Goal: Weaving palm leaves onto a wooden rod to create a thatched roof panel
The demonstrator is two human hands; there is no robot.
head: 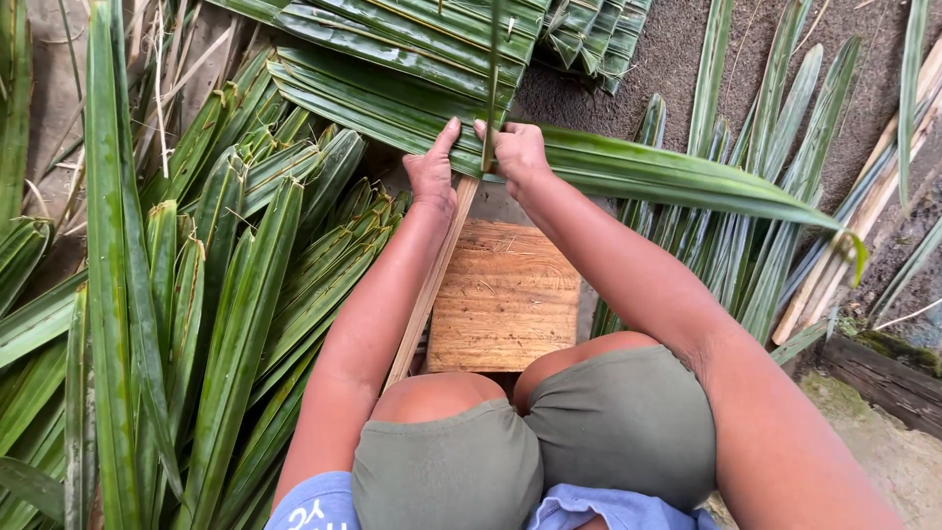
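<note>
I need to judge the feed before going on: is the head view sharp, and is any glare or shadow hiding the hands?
Head view: even, soft daylight, no hard shadows; mild sheen on the palm leaves but no blinding glare; left hand and right hand are sharp; a thin strip rising toward the camera blurs slightly; the edges bend a little.

- Dark earth ground [677,59]: bears everything.
- Loose green palm leaves [196,324]: heaped at left.
- More palm leaves [746,245]: fanned at right.
- Wooden board [505,294]: flat, centre.
- Pale wooden slats [863,216]: right edge.
</note>
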